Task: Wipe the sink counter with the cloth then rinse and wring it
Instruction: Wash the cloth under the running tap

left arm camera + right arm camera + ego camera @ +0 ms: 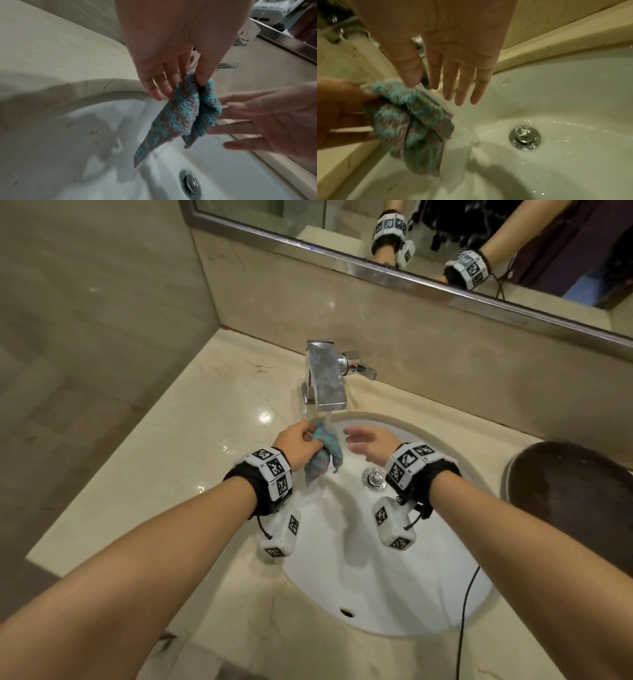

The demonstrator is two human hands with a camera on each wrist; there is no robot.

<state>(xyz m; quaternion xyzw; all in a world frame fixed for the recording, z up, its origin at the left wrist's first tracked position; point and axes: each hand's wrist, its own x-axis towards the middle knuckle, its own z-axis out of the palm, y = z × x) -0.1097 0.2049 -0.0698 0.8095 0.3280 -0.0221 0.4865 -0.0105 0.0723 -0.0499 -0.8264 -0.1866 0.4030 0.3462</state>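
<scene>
Sink [428, 594] below: left hand [294, 445] pinches hanging cloth [322, 455]; right hand [371, 445] spread beside.

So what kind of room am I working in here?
Most likely a bathroom, perhaps a hotel's. A white oval basin is set into a cream marble counter, a square chrome tap runs water onto the cloth that the left hand holds, and a framed mirror hangs above.

The dark round thing [579, 501] at the right edge of the surface [191, 446] is cut off, so I cannot tell what it is. The right hand [274, 120] looks blurry. The left hand [294, 445] hides the top of the cloth [323, 457].
</scene>
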